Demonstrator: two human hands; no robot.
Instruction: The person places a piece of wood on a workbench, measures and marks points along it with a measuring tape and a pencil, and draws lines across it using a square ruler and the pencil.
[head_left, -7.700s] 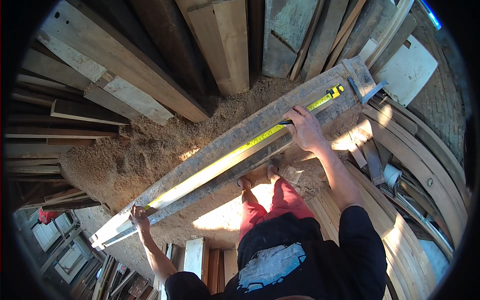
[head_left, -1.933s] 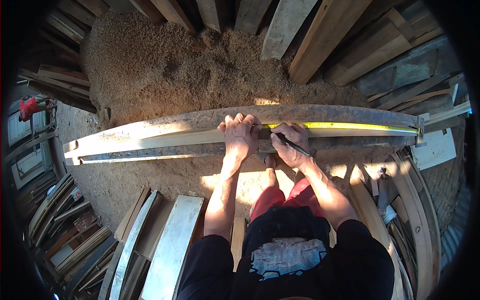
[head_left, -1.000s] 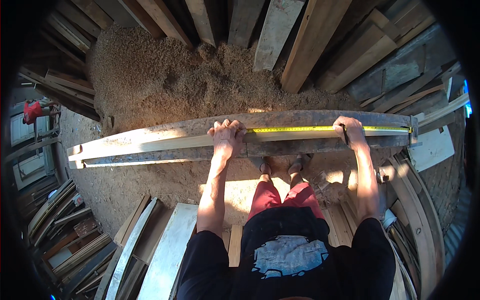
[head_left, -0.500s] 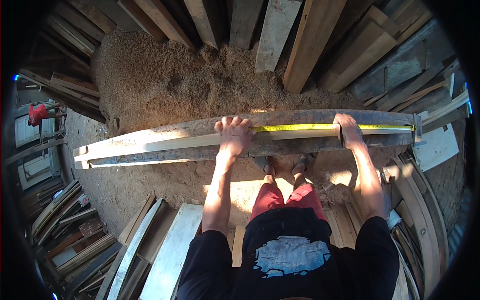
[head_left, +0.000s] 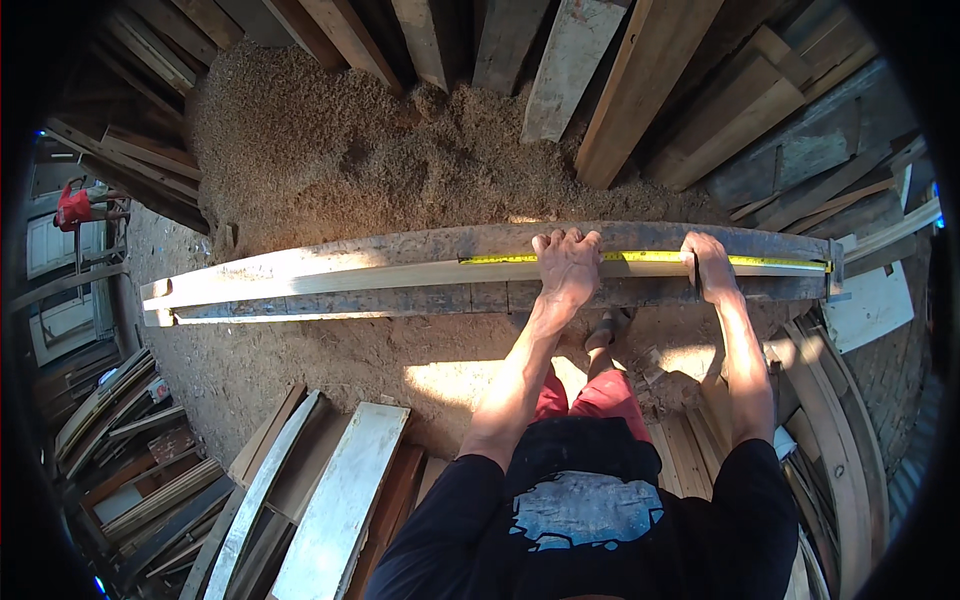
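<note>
Here, left hand (head_left: 566, 262) lies flat, fingers spread over the yellow tape measure (head_left: 650, 258) and the long wooden plank (head_left: 400, 272); right hand (head_left: 708, 262) hooks curled fingers over the plank's far edge, pinning the tape. Plank: lies across the sawdust floor (head_left: 330, 160), long axis left to right, tape hooked at its right end. Judged stiff, heavy, rough; best gripped by both edges near the middle.
</note>
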